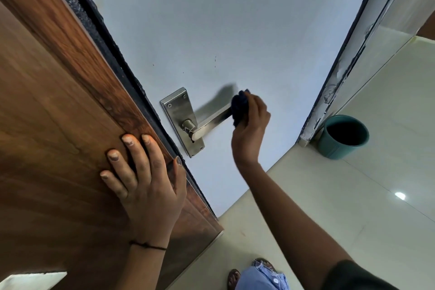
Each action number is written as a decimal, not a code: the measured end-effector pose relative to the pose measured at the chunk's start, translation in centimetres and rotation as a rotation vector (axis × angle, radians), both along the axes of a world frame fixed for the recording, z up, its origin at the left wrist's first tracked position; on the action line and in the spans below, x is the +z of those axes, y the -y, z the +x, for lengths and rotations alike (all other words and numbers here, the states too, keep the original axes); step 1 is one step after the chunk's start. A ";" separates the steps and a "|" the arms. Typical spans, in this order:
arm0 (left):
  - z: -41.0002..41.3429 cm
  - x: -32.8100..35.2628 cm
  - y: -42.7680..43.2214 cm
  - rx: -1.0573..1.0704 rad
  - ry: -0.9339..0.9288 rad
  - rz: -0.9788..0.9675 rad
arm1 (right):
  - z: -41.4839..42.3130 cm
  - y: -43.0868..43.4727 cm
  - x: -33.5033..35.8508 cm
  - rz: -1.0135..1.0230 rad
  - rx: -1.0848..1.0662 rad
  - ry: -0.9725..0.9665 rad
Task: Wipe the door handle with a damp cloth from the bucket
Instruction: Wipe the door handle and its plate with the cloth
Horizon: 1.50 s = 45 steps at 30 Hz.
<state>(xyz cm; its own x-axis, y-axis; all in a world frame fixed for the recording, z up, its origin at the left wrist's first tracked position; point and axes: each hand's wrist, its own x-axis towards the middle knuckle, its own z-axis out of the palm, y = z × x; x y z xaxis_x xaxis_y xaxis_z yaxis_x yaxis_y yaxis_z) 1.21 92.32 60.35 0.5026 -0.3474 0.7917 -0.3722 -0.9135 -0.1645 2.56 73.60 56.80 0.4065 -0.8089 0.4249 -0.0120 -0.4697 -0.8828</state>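
A steel lever door handle [210, 122] on a long backplate [179, 113] is fixed to the pale grey door [223, 30]. My right hand [253, 125] grips a dark blue cloth [239, 108] wrapped around the free end of the lever, hiding its tip. My left hand [141, 176] lies flat with fingers spread on the brown wooden frame [58, 101], left of the handle, thumb at the door's edge. A teal bucket [343, 135] stands on the floor to the right, by the foot of the other door jamb; its inside looks dark.
Cream glossy floor tiles [353, 207] spread to the right and below. A worn, peeling white jamb [334, 87] borders the door on the right. My sandalled feet [234, 278] and light blue trousers show at the bottom.
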 end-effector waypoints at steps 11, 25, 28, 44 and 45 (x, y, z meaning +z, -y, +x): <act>-0.1 0.2 0.1 0.019 -0.011 0.006 | -2.2 1.3 3.2 -0.202 0.019 0.019; -0.2 0.2 0.0 0.011 -0.021 0.008 | -1.7 1.4 3.1 -0.644 0.016 -0.185; -0.1 0.3 0.0 0.014 -0.023 0.011 | -0.8 2.0 2.9 -0.603 -0.031 -0.195; 0.0 0.1 -0.1 0.028 -0.017 0.026 | -2.9 2.5 1.9 0.830 0.037 0.132; 0.0 0.1 0.0 0.027 -0.019 0.024 | -3.2 2.8 2.0 0.966 0.118 0.144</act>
